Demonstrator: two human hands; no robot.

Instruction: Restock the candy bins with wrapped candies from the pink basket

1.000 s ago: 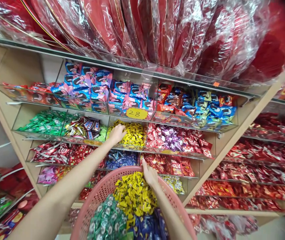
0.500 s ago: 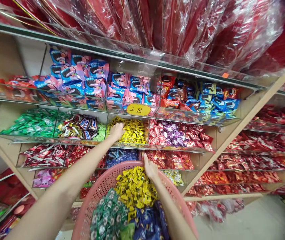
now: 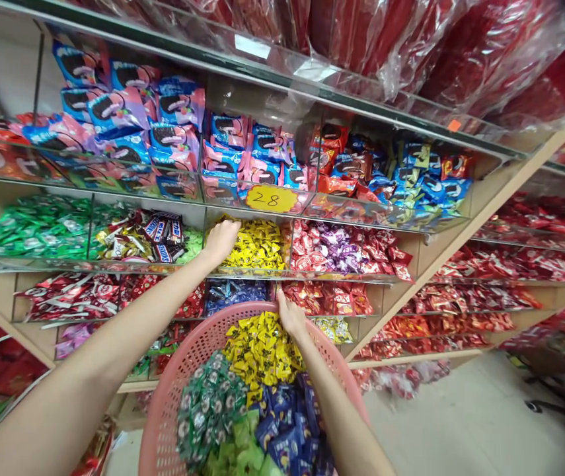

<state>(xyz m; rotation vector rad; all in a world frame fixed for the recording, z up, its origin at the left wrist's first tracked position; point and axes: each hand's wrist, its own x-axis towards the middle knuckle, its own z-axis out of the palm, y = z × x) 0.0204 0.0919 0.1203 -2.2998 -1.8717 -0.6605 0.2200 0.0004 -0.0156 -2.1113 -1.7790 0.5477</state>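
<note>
My left hand [image 3: 223,239] reaches into the shelf compartment of yellow-wrapped candies [image 3: 258,246], at its left side. Its fingers are curled closed and the fingertips are hidden, so what lies in them cannot be seen. With my right hand [image 3: 291,316] I grip the far rim of a pink perforated plastic basket [image 3: 163,390], thumb pointing up along the edge. Inside the basket lie yellow candies [image 3: 262,347] at the far side, dark green ones [image 3: 210,403] on the left, light green ones [image 3: 242,446] nearest me and dark blue ones [image 3: 287,420] on the right.
Glass-fronted shelves hold green candies [image 3: 47,225], chocolate bars [image 3: 160,231], red and purple candies [image 3: 344,248] and blue-pink snack packs [image 3: 118,109]. A yellow price tag [image 3: 272,198] reads 28. Plastic-wrapped red goods [image 3: 361,39] hang overhead. A slanted wooden shelf edge [image 3: 441,261] stands right.
The view has shifted, so the shelves sit higher and more of the light green candies show in the basket. My left hand stays in the yellow compartment; my right hand keeps the rim.
</note>
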